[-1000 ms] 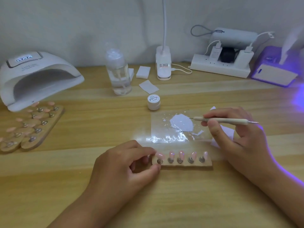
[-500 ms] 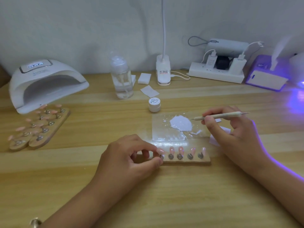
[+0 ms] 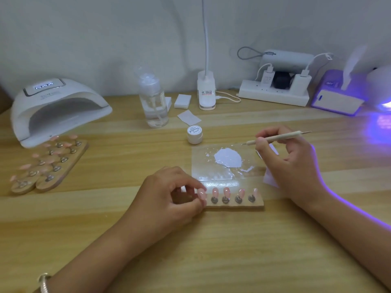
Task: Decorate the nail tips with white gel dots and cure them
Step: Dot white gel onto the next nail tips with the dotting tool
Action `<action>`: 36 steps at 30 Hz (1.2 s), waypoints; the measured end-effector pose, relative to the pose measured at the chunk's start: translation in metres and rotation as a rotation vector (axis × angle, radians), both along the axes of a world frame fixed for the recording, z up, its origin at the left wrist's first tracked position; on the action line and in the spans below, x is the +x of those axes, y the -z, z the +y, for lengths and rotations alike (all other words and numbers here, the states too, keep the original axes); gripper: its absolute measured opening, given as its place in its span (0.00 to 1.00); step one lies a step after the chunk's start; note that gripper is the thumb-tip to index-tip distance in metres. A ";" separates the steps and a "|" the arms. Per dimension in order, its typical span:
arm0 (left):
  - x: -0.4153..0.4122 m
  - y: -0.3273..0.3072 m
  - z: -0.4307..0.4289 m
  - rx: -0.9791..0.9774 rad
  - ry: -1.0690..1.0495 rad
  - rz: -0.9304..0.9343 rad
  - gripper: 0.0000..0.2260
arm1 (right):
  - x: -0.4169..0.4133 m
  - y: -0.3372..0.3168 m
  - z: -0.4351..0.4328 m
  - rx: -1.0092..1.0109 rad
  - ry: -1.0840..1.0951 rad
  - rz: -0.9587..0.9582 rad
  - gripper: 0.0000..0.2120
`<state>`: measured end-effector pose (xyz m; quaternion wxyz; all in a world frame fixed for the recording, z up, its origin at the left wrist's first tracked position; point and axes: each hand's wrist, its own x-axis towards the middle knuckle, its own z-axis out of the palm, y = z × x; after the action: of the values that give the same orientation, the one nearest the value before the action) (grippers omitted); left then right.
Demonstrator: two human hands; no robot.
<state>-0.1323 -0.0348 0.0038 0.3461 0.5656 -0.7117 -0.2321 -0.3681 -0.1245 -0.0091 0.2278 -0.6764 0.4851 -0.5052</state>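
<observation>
nearest, on the bench (image 3: 211, 250), left hand (image 3: 169, 199) curled, thumb and forefinger pinching the left end of a wooden strip (image 3: 234, 205) with pink nail tips (image 3: 226, 192) standing in a row on metal pegs (leftmost tip partly hidden by the finger). to the right, right hand (image 3: 289, 166) raised, fingers closed round a dotting tool (image 3: 279, 137), fine point near the far right edge of a clear palette sheet (image 3: 203, 166). on that sheet, just behind the strip, a blob of white gel (image 3: 228, 158). further back, a small white gel pot (image 3: 194, 134), lid on. far left, more wooden holders (image 3: 50, 163) of pink tips before a white curing lamp (image 3: 57, 111); by the wall, a clear pump bottle (image 3: 153, 102) and power strip (image 3: 275, 96).
</observation>
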 end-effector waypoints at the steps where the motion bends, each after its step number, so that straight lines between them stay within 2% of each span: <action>1: -0.001 -0.005 0.000 -0.017 0.008 -0.092 0.12 | 0.000 0.000 -0.001 0.010 -0.020 0.002 0.02; 3: -0.008 -0.015 -0.001 -0.048 0.050 -0.207 0.22 | 0.001 -0.001 -0.006 0.022 -0.060 0.033 0.03; 4: -0.014 -0.020 -0.001 -0.086 0.081 -0.257 0.23 | 0.002 -0.003 -0.009 0.005 -0.065 0.058 0.04; 6: -0.032 -0.028 -0.005 -0.189 0.153 -0.400 0.21 | 0.005 -0.008 -0.017 -0.029 -0.075 0.083 0.04; 9: -0.060 -0.029 -0.011 -0.290 0.164 -0.543 0.12 | 0.011 -0.010 -0.026 -0.007 -0.089 0.036 0.09; 11: -0.070 -0.028 -0.015 -0.279 0.122 -0.520 0.09 | 0.012 -0.006 -0.027 0.011 -0.067 0.005 0.11; 15: -0.076 -0.023 -0.017 -0.307 0.085 -0.459 0.04 | 0.009 -0.002 -0.025 -0.007 -0.033 0.044 0.10; 20: -0.079 -0.011 -0.015 -0.598 0.131 -0.537 0.06 | 0.008 -0.003 -0.025 0.020 -0.041 0.050 0.13; 22: -0.074 -0.011 -0.013 -0.678 0.126 -0.420 0.06 | 0.008 -0.005 -0.024 0.005 -0.054 0.076 0.14; 24: -0.059 -0.015 -0.014 -0.629 0.062 -0.218 0.04 | 0.008 -0.005 -0.024 0.007 -0.085 0.111 0.14; 27: -0.027 -0.018 -0.021 -0.336 -0.077 0.083 0.04 | 0.010 -0.003 -0.025 0.033 -0.133 0.147 0.14; 30: -0.005 -0.007 -0.029 -0.087 -0.143 0.308 0.06 | 0.012 -0.004 -0.024 0.059 -0.210 0.125 0.11; 32: 0.000 0.001 -0.034 0.010 -0.119 0.381 0.05 | 0.012 -0.004 -0.025 0.062 -0.250 0.129 0.10; 36: 0.003 0.007 -0.040 0.056 -0.067 0.400 0.03 | 0.012 -0.003 -0.027 0.016 -0.242 0.216 0.11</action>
<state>-0.1292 -0.0749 -0.0033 0.4720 0.5411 -0.6028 -0.3478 -0.3562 -0.1514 -0.0061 0.2389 -0.7785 0.4257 -0.3945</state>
